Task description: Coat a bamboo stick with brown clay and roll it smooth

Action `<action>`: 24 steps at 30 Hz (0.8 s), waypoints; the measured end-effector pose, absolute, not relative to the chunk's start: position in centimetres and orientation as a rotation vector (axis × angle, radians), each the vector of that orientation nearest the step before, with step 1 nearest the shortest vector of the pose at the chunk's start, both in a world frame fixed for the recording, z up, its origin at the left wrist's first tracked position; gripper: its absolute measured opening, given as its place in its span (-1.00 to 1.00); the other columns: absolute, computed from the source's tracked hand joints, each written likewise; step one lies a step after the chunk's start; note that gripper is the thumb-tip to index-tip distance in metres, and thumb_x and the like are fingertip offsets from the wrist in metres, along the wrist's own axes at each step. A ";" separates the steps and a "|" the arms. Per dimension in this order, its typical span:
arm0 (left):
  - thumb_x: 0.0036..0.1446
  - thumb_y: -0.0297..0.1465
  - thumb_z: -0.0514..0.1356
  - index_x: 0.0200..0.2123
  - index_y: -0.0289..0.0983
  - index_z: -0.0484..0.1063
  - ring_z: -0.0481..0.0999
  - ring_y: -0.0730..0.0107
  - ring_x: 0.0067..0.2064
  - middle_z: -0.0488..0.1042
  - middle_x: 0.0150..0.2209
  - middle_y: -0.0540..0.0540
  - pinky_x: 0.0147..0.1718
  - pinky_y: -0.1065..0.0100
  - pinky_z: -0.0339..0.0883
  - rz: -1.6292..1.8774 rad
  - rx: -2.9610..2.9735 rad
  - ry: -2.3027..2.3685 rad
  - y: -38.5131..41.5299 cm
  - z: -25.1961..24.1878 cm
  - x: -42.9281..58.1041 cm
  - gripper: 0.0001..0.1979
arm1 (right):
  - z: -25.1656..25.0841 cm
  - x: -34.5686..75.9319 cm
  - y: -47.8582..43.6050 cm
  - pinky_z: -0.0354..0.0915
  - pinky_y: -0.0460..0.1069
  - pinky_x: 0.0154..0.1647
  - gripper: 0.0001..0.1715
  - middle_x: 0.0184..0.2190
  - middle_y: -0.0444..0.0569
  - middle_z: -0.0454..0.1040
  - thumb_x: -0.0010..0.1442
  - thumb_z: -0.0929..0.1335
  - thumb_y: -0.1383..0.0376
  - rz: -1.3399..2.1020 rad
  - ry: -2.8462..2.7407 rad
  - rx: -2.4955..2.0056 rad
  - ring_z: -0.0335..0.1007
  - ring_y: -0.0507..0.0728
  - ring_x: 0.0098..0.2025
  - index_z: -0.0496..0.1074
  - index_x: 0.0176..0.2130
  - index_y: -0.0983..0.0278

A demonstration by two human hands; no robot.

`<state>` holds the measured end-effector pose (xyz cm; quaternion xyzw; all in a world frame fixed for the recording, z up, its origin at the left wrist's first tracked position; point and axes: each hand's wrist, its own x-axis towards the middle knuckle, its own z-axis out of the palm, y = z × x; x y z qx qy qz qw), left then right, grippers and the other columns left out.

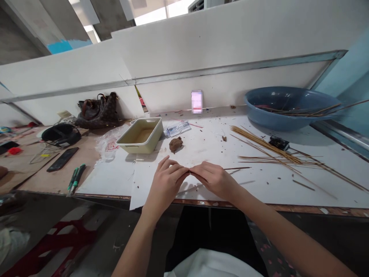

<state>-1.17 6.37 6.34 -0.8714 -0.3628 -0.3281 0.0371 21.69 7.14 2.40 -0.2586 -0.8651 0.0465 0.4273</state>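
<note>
Above the front of the table, my left hand [170,176] and my right hand [211,177] meet at their fingertips in a pinch. A thin brown stick [238,168] runs out to the right from behind my right hand, which grips it. Between the touching fingertips shows a small dark bit that looks like the stick's end; the fingers hide most of it. Just beyond my left hand lies a lump of brown clay [175,144] on the white board [155,169]. To its left stands a pale yellow plastic tub [135,148] with brownish contents.
Loose thin sticks [268,148] and a small black object [279,143] lie at right, before a blue basin [285,119]. Leftward are a clear plastic bag [109,142], green-and-black tools [76,177], a phone [62,159], and a brown handbag [98,113]. A low partition [219,50] stands behind.
</note>
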 end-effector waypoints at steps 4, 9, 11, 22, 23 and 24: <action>0.43 -0.42 0.29 -0.05 -0.20 0.64 0.55 0.17 -0.15 0.71 -0.22 -0.10 -0.05 0.05 0.50 -1.077 -2.726 -1.091 6.4 6.4 -1.0 -0.88 | 2.5 21.8 7.1 0.55 0.13 -0.08 -0.68 -0.13 0.10 0.66 0.51 0.30 0.44 0.115 -2.165 -0.624 0.57 0.20 -0.14 0.49 0.17 0.31; 0.39 -0.43 0.33 -0.06 -0.18 0.65 0.55 0.15 -0.14 0.73 -0.22 -0.07 -0.07 0.07 0.47 -1.126 -2.726 -1.122 6.4 5.9 -1.1 -0.89 | 2.4 21.7 7.2 0.54 0.09 -0.15 -0.69 -0.13 0.05 0.68 0.50 0.31 0.45 0.146 -2.112 -0.602 0.56 0.16 -0.21 0.52 0.15 0.26; 0.39 -0.44 0.33 -0.06 -0.17 0.65 0.56 0.15 -0.13 0.73 -0.22 -0.06 -0.07 0.07 0.46 -1.125 -2.723 -1.129 6.3 5.8 -1.1 -0.88 | 2.4 21.7 7.1 0.53 0.08 -0.15 -0.70 -0.14 0.04 0.69 0.50 0.32 0.44 0.158 -2.101 -0.597 0.56 0.15 -0.21 0.53 0.13 0.26; 0.43 -0.40 0.29 -0.08 -0.19 0.64 0.55 0.15 -0.13 0.70 -0.25 -0.08 -0.09 0.08 0.43 -1.077 -2.740 -1.179 6.5 5.8 -1.1 -0.90 | 2.4 21.9 7.2 0.56 0.10 -0.09 -0.71 -0.14 0.07 0.69 0.51 0.32 0.42 0.142 -2.141 -0.631 0.59 0.17 -0.14 0.51 0.16 0.30; 0.43 -0.39 0.29 -0.07 -0.19 0.64 0.54 0.15 -0.13 0.69 -0.25 -0.08 -0.11 0.09 0.43 -1.062 -2.750 -1.186 6.6 5.7 -1.2 -0.90 | 2.3 21.9 7.2 0.56 0.11 -0.08 -0.70 -0.13 0.08 0.68 0.51 0.32 0.42 0.128 -2.154 -0.635 0.60 0.19 -0.12 0.50 0.17 0.31; 0.44 -0.39 0.28 -0.07 -0.20 0.64 0.54 0.15 -0.14 0.69 -0.25 -0.08 -0.11 0.10 0.43 -1.052 -2.758 -1.187 6.7 5.7 -1.3 -0.89 | 2.2 21.9 7.3 0.56 0.12 -0.08 -0.69 -0.12 0.09 0.68 0.51 0.32 0.42 0.114 -2.164 -0.636 0.60 0.20 -0.11 0.49 0.18 0.32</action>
